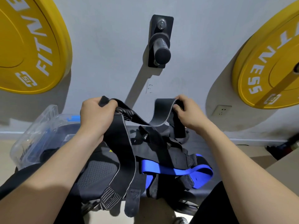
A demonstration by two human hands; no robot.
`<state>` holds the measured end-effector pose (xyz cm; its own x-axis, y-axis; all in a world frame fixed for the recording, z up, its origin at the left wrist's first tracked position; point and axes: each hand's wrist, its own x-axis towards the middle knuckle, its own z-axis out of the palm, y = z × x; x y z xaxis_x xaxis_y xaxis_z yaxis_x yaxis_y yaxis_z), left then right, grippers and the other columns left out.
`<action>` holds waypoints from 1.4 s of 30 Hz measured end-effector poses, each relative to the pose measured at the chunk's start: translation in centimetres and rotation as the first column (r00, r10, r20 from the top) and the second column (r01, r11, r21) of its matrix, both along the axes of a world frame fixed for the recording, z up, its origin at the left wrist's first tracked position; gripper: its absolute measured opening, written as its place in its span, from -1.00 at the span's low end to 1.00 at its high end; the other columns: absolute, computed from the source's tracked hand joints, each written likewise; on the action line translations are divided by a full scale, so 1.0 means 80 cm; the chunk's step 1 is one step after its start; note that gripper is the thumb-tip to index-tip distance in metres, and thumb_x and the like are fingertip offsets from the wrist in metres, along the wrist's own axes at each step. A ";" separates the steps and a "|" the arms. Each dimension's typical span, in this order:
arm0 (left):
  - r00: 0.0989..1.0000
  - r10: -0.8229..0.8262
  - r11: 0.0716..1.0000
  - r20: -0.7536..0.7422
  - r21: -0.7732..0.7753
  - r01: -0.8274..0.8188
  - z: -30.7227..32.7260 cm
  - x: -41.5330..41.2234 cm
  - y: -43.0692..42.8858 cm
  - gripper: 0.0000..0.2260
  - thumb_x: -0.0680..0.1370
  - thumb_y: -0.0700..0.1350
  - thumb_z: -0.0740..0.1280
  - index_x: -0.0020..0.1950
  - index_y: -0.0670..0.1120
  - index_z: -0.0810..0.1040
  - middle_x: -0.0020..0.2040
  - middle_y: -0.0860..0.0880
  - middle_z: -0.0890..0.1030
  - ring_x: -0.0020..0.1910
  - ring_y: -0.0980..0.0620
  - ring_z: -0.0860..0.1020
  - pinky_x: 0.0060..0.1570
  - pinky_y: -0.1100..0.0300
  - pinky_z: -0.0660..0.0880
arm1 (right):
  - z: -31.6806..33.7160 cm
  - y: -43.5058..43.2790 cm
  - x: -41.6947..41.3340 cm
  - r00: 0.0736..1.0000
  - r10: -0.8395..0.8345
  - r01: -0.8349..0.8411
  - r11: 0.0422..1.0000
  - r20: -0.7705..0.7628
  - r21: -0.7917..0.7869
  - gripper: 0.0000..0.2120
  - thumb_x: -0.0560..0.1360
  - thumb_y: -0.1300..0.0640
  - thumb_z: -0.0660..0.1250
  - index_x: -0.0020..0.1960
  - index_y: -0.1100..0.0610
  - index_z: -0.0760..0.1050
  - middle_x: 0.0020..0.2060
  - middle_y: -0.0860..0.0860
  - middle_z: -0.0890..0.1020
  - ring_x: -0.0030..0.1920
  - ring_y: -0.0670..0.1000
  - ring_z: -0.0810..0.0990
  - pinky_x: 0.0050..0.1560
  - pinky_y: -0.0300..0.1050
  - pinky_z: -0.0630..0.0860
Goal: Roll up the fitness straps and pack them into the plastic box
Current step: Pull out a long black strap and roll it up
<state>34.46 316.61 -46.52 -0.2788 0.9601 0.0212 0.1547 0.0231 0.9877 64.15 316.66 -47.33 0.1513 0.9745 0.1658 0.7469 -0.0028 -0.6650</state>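
A black strap [161, 110] ran from side to side between the two hands, sagging in the middle, up above the bench [97, 173]. The left hand [95, 115] and the right hand [187, 113] each had fingers curled tight on one end. Below lay one blue strap [169, 170] and a heap of black straps [161, 151], too tangled to count. One clear box [32, 136] sat on the left.
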 end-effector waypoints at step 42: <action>0.501 -0.545 0.838 -0.672 -0.422 0.345 -0.012 -0.081 -0.031 -0.86 0.60 0.04 0.42 -0.14 0.17 0.71 -0.31 0.18 0.66 -0.26 0.25 0.61 -0.18 0.23 0.54 | 0.050 -0.022 -0.125 0.761 0.211 -0.239 0.970 -0.613 0.037 -0.85 0.33 0.23 0.36 -0.26 0.16 0.37 -0.25 0.08 0.71 -0.06 -0.06 0.76 -0.10 0.00 0.48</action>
